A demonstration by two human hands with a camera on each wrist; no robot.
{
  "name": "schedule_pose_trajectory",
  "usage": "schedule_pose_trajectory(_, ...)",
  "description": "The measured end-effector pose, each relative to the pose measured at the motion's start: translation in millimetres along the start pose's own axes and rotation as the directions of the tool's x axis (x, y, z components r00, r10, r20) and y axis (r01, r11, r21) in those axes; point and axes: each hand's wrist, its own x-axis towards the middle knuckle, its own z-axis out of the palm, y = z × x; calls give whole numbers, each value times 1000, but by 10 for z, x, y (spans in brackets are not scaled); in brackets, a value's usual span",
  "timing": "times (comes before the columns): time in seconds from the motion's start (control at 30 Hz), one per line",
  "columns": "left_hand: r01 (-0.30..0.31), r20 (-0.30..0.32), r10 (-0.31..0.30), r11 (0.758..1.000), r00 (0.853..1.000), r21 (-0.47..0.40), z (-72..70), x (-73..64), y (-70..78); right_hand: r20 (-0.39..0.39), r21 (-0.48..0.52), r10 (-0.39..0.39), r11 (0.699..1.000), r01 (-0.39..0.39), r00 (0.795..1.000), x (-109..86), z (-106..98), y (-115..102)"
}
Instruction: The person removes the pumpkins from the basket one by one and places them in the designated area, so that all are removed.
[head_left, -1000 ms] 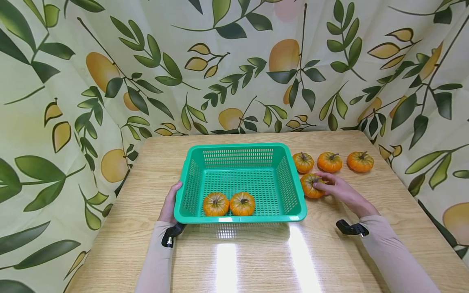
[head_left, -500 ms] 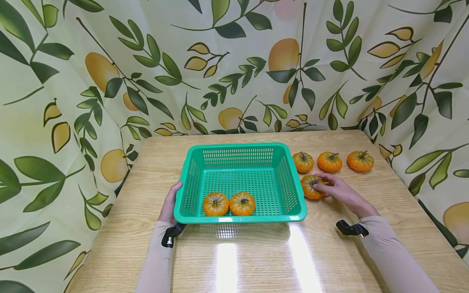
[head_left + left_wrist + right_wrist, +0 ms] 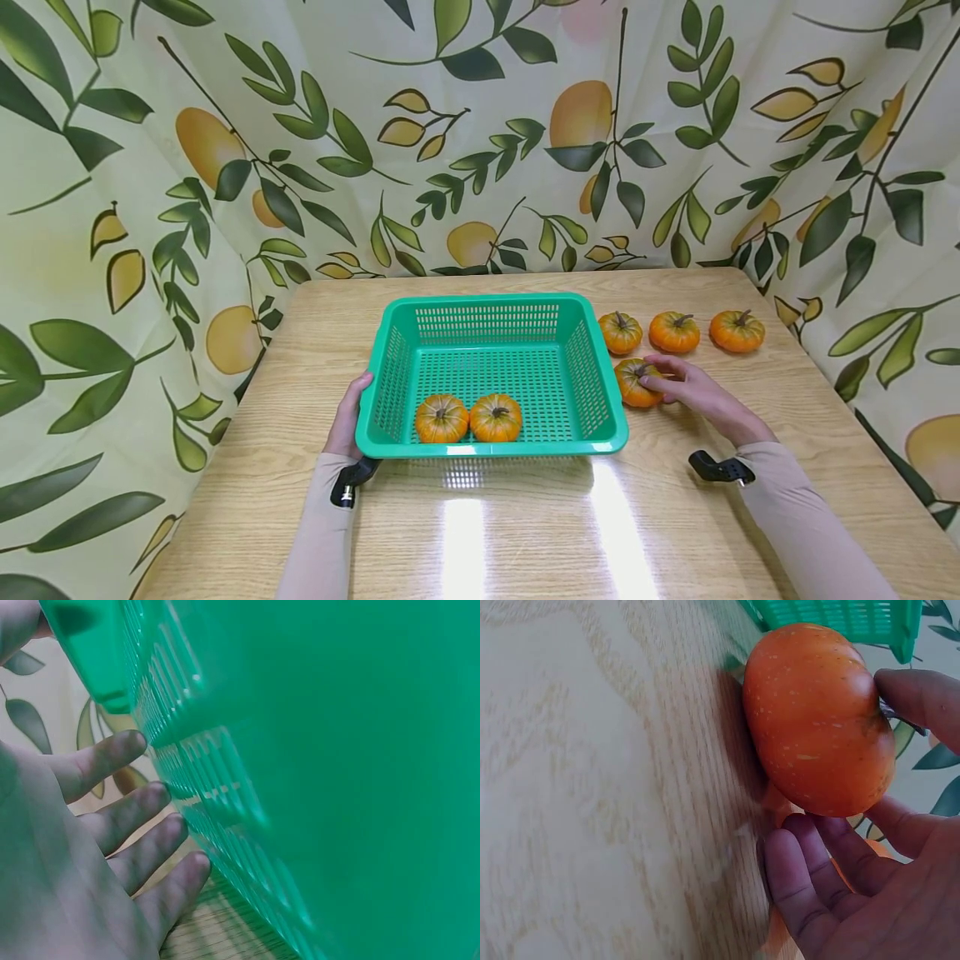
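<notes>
By the right hand [image 3: 693,392], half closed, an orange pumpkin [image 3: 633,383] is gripped just beside the right wall of a green basket [image 3: 491,451]. In the right wrist view its thumb is seen set by the stem, and a speckled, redder side of the pumpkin, hidden from the head camera, is shown. The basket's left side is touched by the left hand [image 3: 347,417]; its spread, nearly straight fingers [image 3: 161,844], out of sight from above, are shown in the left wrist view with their tips at the slotted wall. Only in the head view are two inner pumpkins [image 3: 442,418] seen, side by side along the near wall. Beyond the right hand, three outer pumpkins [image 3: 674,332] are lined up on the wooden table [image 3: 540,533], which is backed by leaf-patterned cloth [image 3: 480,125].
</notes>
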Motion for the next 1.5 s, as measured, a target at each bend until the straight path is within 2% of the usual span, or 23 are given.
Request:
schedule_pose_trajectory(0.43,10,-12,-10,1000,1000,-2,14,-11,9,-63,-54,-32,998,29,997,-117,-175,-140)
schedule_pose_trajectory(0.73,13,-22,-13,1000,1000,-13,1,-4,-11,-177,-93,-84,993,69,981,-143,-303,-423)
schedule_pose_trajectory(0.97,-1,-11,0,1000,1000,-29,0,-2,-8,-167,-112,-145,985,128,975,-184,-346,-727)
schedule_pose_trajectory(1.07,-8,-9,8,999,1000,-40,11,-11,2,-159,-111,-148,985,131,976,-190,-337,-849)
schedule_pose_trajectory(1.5,-11,-1,11,999,1000,-30,18,-16,2,-110,-99,-249,966,238,962,-74,-184,-1294)
